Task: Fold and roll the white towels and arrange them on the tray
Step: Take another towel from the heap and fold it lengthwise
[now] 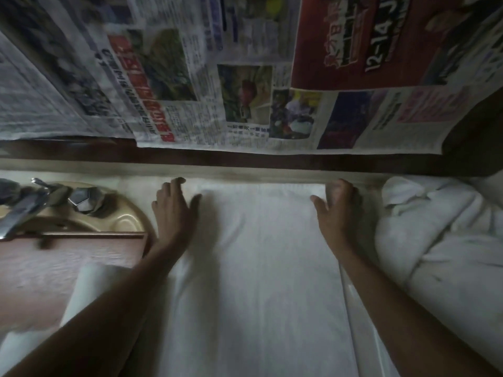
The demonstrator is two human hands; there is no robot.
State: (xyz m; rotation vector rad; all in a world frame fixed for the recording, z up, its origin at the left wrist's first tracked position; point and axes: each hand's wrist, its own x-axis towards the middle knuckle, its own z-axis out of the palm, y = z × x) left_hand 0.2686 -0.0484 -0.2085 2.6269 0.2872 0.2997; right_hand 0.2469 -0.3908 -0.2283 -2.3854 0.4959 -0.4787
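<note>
A white towel lies spread flat on the counter in the middle of the head view, running from the near edge to the back ledge. My left hand rests flat on its far left corner, fingers straight. My right hand presses on the far right corner, fingers reaching to the towel's back edge. A reddish-brown tray sits at the left over the basin, and a rolled white towel lies on it, partly hidden by my left forearm.
A beige basin with a metal tap is at the back left. A heap of crumpled white towels fills the right side. Newspaper sheets cover the wall behind the dark ledge.
</note>
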